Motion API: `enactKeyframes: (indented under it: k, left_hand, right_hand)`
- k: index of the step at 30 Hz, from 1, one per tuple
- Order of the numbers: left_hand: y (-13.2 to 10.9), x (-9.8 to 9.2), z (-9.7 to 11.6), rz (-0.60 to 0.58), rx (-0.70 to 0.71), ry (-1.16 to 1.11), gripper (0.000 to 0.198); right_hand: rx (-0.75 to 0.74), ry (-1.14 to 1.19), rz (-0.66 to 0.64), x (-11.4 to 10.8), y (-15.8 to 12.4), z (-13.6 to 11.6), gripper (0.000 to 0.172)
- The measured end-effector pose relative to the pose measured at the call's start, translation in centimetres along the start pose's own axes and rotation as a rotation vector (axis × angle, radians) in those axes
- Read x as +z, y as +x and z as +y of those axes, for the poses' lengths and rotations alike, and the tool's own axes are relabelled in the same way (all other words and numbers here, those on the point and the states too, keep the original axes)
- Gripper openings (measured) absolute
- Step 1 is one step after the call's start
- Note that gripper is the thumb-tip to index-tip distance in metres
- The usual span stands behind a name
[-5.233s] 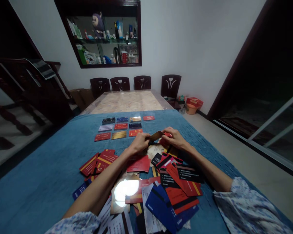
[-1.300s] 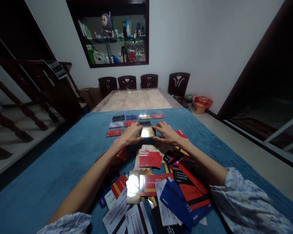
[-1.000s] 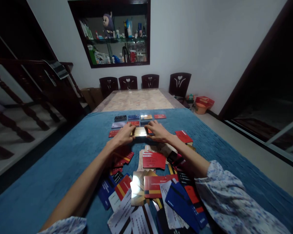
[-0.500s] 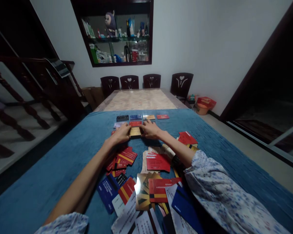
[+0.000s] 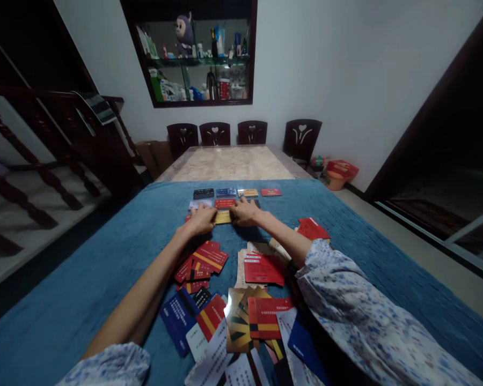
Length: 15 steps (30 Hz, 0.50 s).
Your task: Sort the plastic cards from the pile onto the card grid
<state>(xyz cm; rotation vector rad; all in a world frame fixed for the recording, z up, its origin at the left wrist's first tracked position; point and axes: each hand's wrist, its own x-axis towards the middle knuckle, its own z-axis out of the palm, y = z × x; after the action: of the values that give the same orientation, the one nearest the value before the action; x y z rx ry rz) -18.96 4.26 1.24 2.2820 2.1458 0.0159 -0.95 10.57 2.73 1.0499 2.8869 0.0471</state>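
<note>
A gold-yellow card (image 5: 222, 217) lies on the blue cloth between my hands, lengthwise across my view. My left hand (image 5: 201, 220) is closed at its left end, fingertips against the edge. At the right end, my right hand (image 5: 246, 213) pinches it the same way. Just beyond it is a red card (image 5: 224, 203), with a pale lilac card (image 5: 199, 205) to its left. Farther back runs a row: a black card (image 5: 203, 193), a blue card (image 5: 226, 192), a gold-orange card (image 5: 248, 192) and a red card (image 5: 271, 192). My left hand partly covers another reddish card.
Nearer me lie loose red cards (image 5: 209, 256), a red card on pale ones (image 5: 263, 269), and a mixed heap with a dark blue card (image 5: 179, 319). More red cards (image 5: 313, 229) sit right of my forearm. Chairs (image 5: 252, 133) stand beyond the table.
The gold-yellow card has gone from slightly raised, with a dark band below its near edge, to lower against the cloth. Both hands stay at its ends. The view has shifted slightly.
</note>
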Motion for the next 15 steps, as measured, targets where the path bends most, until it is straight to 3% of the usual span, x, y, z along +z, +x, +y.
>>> enactKeyframes:
  k: [15]
  left_hand:
    - [0.12, 0.35, -0.08, -0.001, -0.019, 0.018, 0.030]
  right_hand:
    - [-0.007, 0.022, -0.073, -0.91, 0.52, -0.14, 0.036]
